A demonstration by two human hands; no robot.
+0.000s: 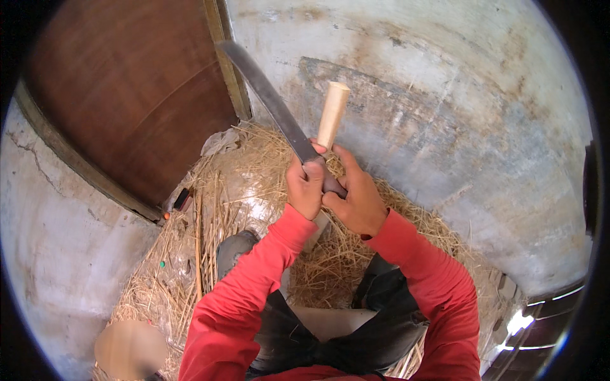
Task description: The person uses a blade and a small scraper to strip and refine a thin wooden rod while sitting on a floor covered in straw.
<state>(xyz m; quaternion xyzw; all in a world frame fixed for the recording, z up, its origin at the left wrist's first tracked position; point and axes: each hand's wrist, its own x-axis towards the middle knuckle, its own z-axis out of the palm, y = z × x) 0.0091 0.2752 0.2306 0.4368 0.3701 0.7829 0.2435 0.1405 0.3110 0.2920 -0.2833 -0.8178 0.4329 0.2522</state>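
Your knees are bent over the straw (254, 184) on the floor. Both hands are up in front of you: your left hand (306, 184) is closed in a fist round the knife (273, 101) where blade meets grip, blade slanting up and away to the left. Your right hand (357, 197) is curled round the foot of the pale wooden peg (332, 114), which stands nearly upright just beside the blade. It looks like shaving the peg; next, steady the peg and angle the edge away from your fingers. Beyond are the brown door (127, 95) and plaster wall (457, 114).
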